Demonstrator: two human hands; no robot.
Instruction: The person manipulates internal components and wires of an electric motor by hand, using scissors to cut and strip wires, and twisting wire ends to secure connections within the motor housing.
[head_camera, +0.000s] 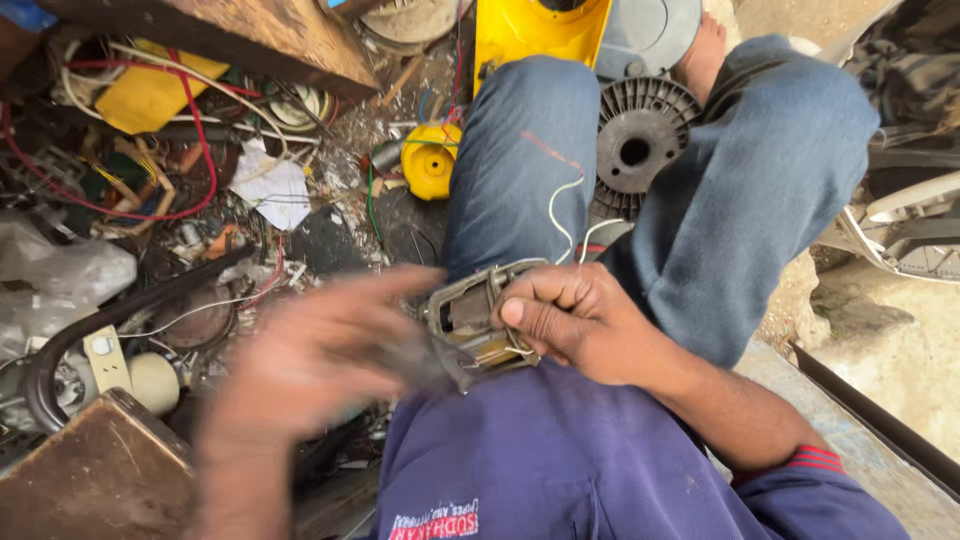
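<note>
Two hands show: the left hand (310, 350), blurred, and the right hand (575, 320). One small metal motor (475, 320) sits between them. Two thin pale wires (560, 215) run up from it. One dark ribbed disc (640, 145) lies between the knees. One small yellow round part (432, 160), one crumpled white paper (272, 188) and one clear plastic bag (55, 275) lie on the floor

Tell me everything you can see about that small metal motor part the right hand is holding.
The motor part is a small, worn frame of dull grey metal with a brassy, coppery core showing inside. It sits tilted over the lap, against the blue shirt. The right hand grips its right side, thumb across the front. Thin white and green wires run up from it. The blurred left hand meets its left edge.
</note>
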